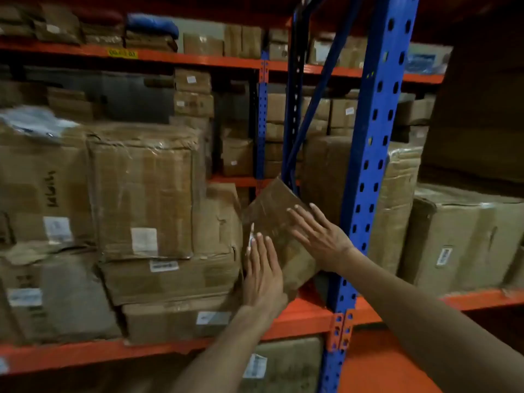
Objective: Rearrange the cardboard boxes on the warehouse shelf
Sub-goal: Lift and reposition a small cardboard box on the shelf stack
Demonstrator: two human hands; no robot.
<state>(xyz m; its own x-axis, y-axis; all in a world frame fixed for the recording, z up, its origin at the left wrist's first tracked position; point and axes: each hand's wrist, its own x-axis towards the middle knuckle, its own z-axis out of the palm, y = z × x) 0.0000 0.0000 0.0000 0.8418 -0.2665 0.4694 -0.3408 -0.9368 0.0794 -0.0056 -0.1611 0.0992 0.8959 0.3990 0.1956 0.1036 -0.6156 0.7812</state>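
A small brown cardboard box (276, 219) leans tilted in the gap between the stacked boxes and the blue upright, on the orange shelf beam (306, 313). My left hand (263, 275) lies flat against its lower left face, fingers straight and pointing up. My right hand (317, 235) presses flat on its right face, fingers spread toward the upper left. Neither hand wraps around the box. To its left stands a stack of large taped boxes (144, 194) with white labels.
A blue perforated upright (368, 165) stands just right of the tilted box, with a blue diagonal brace behind. More large boxes (459, 239) fill the bay to the right. Further box-filled shelves sit behind and above. Another box (283, 364) lies on the level below.
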